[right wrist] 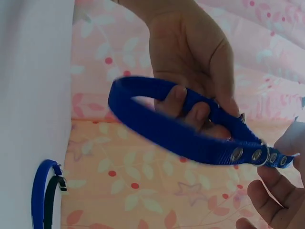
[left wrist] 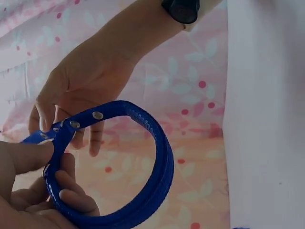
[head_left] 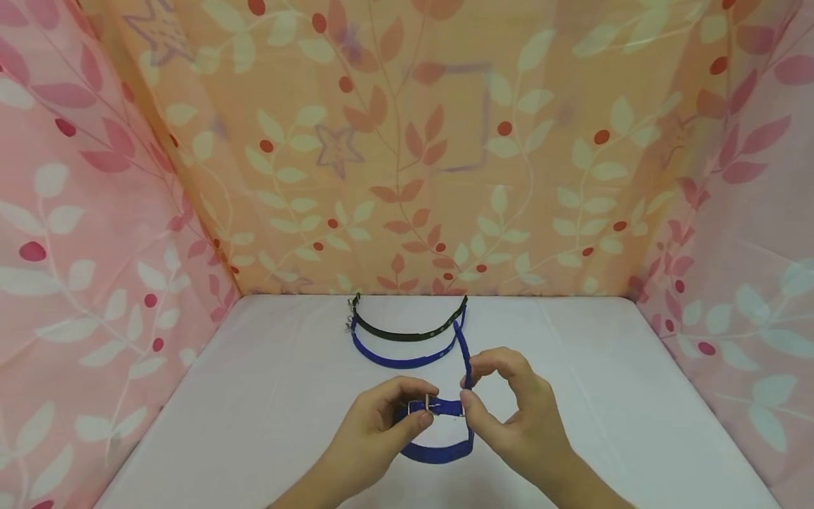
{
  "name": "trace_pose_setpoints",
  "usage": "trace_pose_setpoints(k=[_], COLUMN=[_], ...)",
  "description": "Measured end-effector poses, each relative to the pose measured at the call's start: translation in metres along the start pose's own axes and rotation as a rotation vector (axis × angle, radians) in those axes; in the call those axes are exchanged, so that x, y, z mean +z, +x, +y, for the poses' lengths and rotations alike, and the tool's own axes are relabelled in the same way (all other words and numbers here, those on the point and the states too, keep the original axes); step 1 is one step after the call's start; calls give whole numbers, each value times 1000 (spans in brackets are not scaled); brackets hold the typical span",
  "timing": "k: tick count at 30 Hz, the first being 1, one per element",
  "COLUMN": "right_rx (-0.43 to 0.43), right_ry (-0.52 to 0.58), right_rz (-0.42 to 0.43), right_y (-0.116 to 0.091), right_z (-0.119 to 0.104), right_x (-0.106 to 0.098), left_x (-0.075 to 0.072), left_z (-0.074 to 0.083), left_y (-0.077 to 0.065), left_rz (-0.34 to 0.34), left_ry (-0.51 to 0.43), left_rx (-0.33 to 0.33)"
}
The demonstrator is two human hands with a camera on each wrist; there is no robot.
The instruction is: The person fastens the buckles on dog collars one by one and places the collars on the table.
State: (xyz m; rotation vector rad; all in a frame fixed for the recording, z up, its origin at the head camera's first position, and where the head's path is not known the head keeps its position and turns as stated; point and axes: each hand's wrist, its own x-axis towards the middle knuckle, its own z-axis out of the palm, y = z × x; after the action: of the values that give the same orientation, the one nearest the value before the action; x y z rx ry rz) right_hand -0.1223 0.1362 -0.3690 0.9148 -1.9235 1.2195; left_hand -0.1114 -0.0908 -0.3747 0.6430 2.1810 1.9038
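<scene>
Blue held collar (head_left: 439, 454), one, pinched by left hand (head_left: 381, 420) at buckle (head_left: 427, 404), right hand (head_left: 528, 406) at strap tail (head_left: 464, 346); beyond held collar: one other blue collar (head_left: 400, 363), one dark collar (head_left: 397, 336).

blue collar (right wrist: 164, 139): woven, slightly glossy | buckle (head_left: 428, 404), eyelets (right wrist: 237, 154): shiny metal

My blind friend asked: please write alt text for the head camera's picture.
A person's left grip and right grip hold a looped blue woven strap with a metal buckle. Beyond it, a curved blue strap and a curved dark strap rest on a white table.
</scene>
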Motion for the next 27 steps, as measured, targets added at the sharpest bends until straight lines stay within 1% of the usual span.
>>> trace_pose_setpoints(k=[2, 4, 6, 9, 12, 16, 19, 21, 24, 27], right_rx=[-15, -37, -80, -155, -210, -246, -247, -247, -259, -278], right_ry=[-12, -15, -13, -1, -7, -14, -21, -25, -29, -18], right_rz=[11, 20, 36, 64, 87, 109, 121, 125, 112, 53], right_y=[0, 2, 4, 9, 13, 16, 16, 16, 16, 16], right_z=[-1, -2, -3, -4, -5, -6, -7, -7, -6, -4], right_x=[0, 0, 1, 2, 4, 4, 4, 4, 4, 2], left_x=[1, 2, 2, 3, 4, 7, 9, 10, 10, 10], left_z=[1, 2, 2, 2, 2, 0, -1, -2, -1, 2], left_y=[-2, -3, -4, -5, -6, -5, -5, -5, -6, -6], left_rz=[13, 56, 105, 179, 220, 240, 248, 255, 256, 237], left_ry=[-2, -1, -2, 4, -8, -52, -94, -104, -104, -82], left_rx=[-5, -4, 4, 34, 52, 81, 103, 112, 94, 70])
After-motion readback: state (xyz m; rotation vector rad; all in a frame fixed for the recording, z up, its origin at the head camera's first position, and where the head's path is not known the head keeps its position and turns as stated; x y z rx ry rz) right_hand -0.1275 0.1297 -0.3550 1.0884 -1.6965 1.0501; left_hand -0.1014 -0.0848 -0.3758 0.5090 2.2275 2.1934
